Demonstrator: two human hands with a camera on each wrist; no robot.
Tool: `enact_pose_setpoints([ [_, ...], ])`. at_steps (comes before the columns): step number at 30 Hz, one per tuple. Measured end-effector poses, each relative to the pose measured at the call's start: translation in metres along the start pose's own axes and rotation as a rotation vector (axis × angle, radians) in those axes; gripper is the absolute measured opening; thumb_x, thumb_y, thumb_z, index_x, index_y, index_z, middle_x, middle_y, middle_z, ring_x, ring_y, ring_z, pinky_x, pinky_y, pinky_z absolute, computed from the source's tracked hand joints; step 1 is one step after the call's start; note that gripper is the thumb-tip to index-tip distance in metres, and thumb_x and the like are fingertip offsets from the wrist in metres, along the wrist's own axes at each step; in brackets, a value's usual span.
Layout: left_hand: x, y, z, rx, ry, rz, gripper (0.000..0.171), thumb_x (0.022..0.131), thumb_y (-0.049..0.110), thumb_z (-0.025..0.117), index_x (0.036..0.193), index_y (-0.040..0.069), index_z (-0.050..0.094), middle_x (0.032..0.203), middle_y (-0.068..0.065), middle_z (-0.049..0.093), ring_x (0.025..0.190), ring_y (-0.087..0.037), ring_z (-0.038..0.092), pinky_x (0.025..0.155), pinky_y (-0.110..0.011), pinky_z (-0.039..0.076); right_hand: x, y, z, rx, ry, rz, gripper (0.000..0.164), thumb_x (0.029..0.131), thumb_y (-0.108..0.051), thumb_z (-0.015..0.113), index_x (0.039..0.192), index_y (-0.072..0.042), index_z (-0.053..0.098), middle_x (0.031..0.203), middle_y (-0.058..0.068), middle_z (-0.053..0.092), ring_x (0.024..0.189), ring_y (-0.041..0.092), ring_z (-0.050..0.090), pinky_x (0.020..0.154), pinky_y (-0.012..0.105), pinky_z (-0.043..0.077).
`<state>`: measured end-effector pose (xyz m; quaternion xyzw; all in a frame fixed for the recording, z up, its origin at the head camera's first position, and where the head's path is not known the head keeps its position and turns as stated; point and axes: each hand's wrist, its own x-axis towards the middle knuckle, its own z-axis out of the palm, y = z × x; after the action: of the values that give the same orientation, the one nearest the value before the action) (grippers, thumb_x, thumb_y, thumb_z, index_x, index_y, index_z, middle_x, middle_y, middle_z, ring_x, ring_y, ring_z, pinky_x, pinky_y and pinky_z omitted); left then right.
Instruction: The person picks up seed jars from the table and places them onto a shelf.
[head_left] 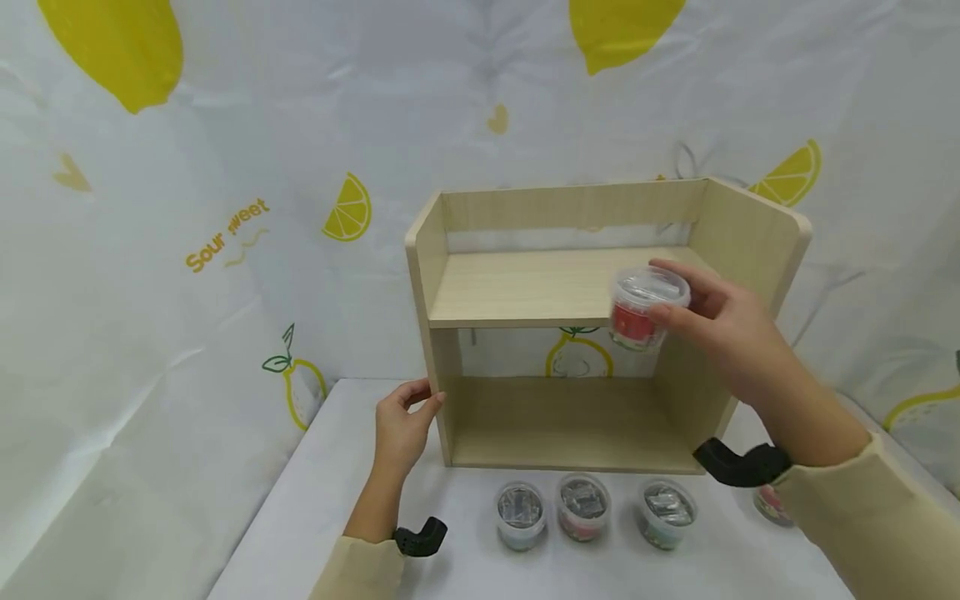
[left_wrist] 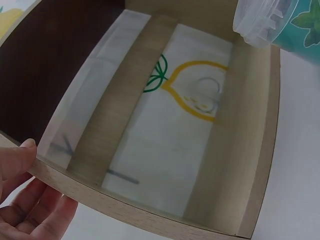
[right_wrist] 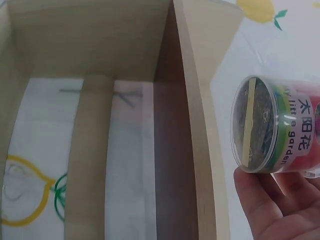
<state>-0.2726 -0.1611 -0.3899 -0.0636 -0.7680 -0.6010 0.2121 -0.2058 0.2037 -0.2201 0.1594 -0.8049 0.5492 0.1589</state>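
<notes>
In the head view, a small pale wooden two-tier shelf (head_left: pixel 517 287) stands on the table. My left hand (head_left: pixel 403 425) grips the front edge of its left side panel, thumb on one face and fingers on the other, as the left wrist view also shows. Between thumb and fingers, my right hand (head_left: pixel 738 337) holds a clear lidded plant-kit cup (head_left: pixel 632 323) with a red label, raised in front of the upper board at the right. The right wrist view shows "my little garden" printed on this cup (right_wrist: pixel 295 125) and dark contents through its clear end.
Before the shelf stand three more lidded cups: a left one (head_left: pixel 521 517), a middle one with pink (head_left: pixel 583 508), and a greenish one (head_left: pixel 666 515). Another cup (head_left: pixel 772 504) sits partly behind the right sleeve. A lemon-printed cloth (head_left: pixel 262 125) hangs behind.
</notes>
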Motion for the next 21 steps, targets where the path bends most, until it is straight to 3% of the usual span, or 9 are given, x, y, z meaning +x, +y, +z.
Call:
enact_pose_setpoints([
  [4, 0.000, -0.001, 0.000, -0.008, 0.001, 0.005, 0.025, 0.085, 0.012, 0.078, 0.107, 0.003, 0.072, 0.103, -0.011, 0.073, 0.105, -0.023, 0.068, 0.082, -0.026, 0.054, 0.027, -0.018, 0.025, -0.068, -0.051, 0.040, 0.060, 0.095, -0.029, 0.066, 0.149, -0.017, 0.043, 0.116, -0.006, 0.062, 0.097, 0.002, 0.059, 0.077, 0.013, 0.050],
  [10, 0.000, -0.002, 0.001, -0.012, 0.016, 0.022, 0.024, 0.084, 0.011, 0.078, 0.106, 0.003, 0.073, 0.101, -0.011, 0.074, 0.104, -0.024, 0.069, 0.085, -0.039, 0.054, 0.061, -0.028, 0.060, 0.156, -0.127, 0.061, 0.067, 0.093, -0.027, 0.069, 0.151, -0.014, 0.039, 0.139, 0.010, 0.053, 0.118, 0.011, 0.056, 0.092, 0.020, 0.050],
  [16, 0.001, -0.002, 0.002, -0.016, 0.010, 0.019, 0.023, 0.084, 0.010, 0.077, 0.106, 0.003, 0.072, 0.102, -0.011, 0.074, 0.105, -0.024, 0.068, 0.087, -0.045, 0.054, 0.087, -0.032, 0.087, 0.209, -0.143, 0.067, 0.067, 0.091, -0.031, 0.070, 0.149, -0.014, 0.041, 0.144, 0.008, 0.051, 0.127, 0.019, 0.052, 0.103, 0.036, 0.047],
  [21, 0.002, -0.002, 0.001, -0.009, 0.012, 0.021, 0.023, 0.084, 0.011, 0.078, 0.106, 0.004, 0.073, 0.101, -0.010, 0.074, 0.106, -0.023, 0.068, 0.088, -0.044, 0.054, 0.106, -0.035, 0.107, 0.233, -0.154, 0.079, 0.067, 0.090, -0.033, 0.072, 0.148, -0.014, 0.044, 0.142, 0.006, 0.054, 0.126, 0.019, 0.055, 0.103, 0.040, 0.047],
])
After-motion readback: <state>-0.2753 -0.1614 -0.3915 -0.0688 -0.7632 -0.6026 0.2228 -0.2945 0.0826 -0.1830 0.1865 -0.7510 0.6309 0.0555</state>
